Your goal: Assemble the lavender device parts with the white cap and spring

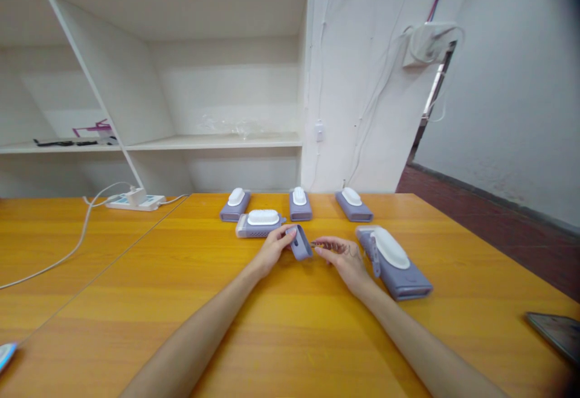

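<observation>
My left hand [273, 250] grips a small hollow grey-purple plastic piece [300, 246], its open end facing right. Close to that opening, my right hand [347, 265] pinches a thin dark coil-like piece [333, 245], too small to name surely. Just behind my left hand lies a grey-purple case with a white bristled oval top [260, 223]. Beside my right wrist rests a larger-looking grey-purple case [403, 274] with a white oval part [390, 247] and a strap-like tab [375, 256].
Three similar cases stand along the table's back: a left one [234, 209], a middle one [300, 209] and a right one [356, 209]. A white power strip [138, 200] with a cable lies back left. A phone [556, 330] lies at the right edge. White shelves [217, 143] rise behind.
</observation>
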`<state>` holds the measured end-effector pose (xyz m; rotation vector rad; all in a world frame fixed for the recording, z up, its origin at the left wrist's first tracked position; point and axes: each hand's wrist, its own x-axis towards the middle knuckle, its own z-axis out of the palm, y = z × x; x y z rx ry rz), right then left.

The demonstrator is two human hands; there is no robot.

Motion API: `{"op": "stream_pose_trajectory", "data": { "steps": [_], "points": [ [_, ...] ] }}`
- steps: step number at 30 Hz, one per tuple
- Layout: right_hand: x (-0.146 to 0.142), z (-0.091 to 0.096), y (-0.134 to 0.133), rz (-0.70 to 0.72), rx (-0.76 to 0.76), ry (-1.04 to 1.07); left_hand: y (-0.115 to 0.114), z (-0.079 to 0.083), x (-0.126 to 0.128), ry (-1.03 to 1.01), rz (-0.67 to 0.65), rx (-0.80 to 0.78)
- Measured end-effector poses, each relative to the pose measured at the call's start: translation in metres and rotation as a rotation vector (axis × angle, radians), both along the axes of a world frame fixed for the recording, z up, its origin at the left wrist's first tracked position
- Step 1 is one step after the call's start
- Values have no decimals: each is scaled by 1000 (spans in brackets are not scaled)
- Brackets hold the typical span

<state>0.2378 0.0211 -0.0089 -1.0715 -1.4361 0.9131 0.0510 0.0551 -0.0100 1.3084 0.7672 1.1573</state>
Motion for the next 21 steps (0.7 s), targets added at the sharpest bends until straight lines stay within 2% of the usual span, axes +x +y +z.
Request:
{"op": "stream_pose_trajectory", "data": {
  "steps": [4, 11, 17, 21],
  "points": [
    [-2, -2, 0, 27, -39, 74, -6, 3, 5, -199, -66, -146],
    [-7, -7, 3, -32, 10, 138, -8, 4, 7, -224, -62, -181],
    [-8, -9, 1, -60, 74, -4, -7, 2, 5, -162, -116, -196],
    [-10, -3, -5, -128, 111, -162, -8, 3, 4, -146, -130, -194]
  ]
}}
